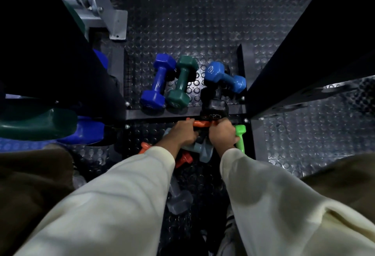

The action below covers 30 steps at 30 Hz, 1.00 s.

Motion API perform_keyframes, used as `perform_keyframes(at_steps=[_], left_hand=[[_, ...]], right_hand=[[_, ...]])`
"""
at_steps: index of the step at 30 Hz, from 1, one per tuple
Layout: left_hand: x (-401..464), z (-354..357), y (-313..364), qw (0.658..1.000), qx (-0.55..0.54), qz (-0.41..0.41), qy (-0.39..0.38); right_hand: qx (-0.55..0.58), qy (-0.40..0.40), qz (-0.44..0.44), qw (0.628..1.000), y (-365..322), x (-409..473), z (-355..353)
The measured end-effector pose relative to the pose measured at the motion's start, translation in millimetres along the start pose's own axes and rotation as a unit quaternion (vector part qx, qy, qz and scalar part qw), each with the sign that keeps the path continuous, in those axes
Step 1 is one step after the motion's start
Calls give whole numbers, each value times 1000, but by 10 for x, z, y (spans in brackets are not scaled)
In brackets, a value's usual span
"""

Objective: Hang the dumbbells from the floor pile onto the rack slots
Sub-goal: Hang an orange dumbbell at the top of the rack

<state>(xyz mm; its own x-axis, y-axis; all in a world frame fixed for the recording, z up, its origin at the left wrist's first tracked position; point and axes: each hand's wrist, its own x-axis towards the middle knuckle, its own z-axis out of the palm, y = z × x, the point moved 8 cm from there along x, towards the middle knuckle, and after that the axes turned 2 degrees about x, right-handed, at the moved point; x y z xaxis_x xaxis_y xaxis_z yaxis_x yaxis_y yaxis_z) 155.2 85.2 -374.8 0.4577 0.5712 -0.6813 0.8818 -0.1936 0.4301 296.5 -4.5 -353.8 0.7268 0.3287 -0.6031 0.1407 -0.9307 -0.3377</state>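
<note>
**Both hands down in the floor pile, at the foot of the rack**

Nearest, two cream sleeves (121, 205) reaching down and forward, with brown trouser legs (30, 184) at either side. Between the forearms, a grey dumbbell (179, 200) lying on the studded floor (182, 22). Further on, a second grey dumbbell (204, 151) and a red-orange dumbbell (183, 160) heaped together, partly hidden under the wrists. Left hand (183, 132) curled over one end of an orange dumbbell (202, 123); whether the grip is fully closed round it, cannot tell. Right hand (222, 134) wrapped round the handle of a green dumbbell (240, 138), the grip closed on it, knuckles just beside the orange one. Beyond the hands, the rack's black base bar (162, 114), with a black dumbbell (216, 106) resting against it. Past the bar, on the floor inside the frame: a dark blue dumbbell (158, 82), touching a dark green dumbbell (182, 83), and a light blue dumbbell (224, 77) leaning over the black one. At the left edge, blurred green and blue dumbbell ends (46, 125) up close.
</note>
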Motion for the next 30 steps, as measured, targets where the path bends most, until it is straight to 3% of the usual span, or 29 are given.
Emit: perform_keyframes(at_steps=[8,14,21,30], left_hand=[[-14,-51,-30,998,54,4,-9],[-40,-59,-72,999,28,-18,17],[-189,-182,-115,989,-67,1,130],[-503,-511,-99,959,-179,-17,221]], right_hand=[[-82,-34,28,996,59,101,6],[-106,-2,2,994,73,60,-31],[-54,21,5,998,119,63,-27],[164,61,-97,980,-219,-321,-258]])
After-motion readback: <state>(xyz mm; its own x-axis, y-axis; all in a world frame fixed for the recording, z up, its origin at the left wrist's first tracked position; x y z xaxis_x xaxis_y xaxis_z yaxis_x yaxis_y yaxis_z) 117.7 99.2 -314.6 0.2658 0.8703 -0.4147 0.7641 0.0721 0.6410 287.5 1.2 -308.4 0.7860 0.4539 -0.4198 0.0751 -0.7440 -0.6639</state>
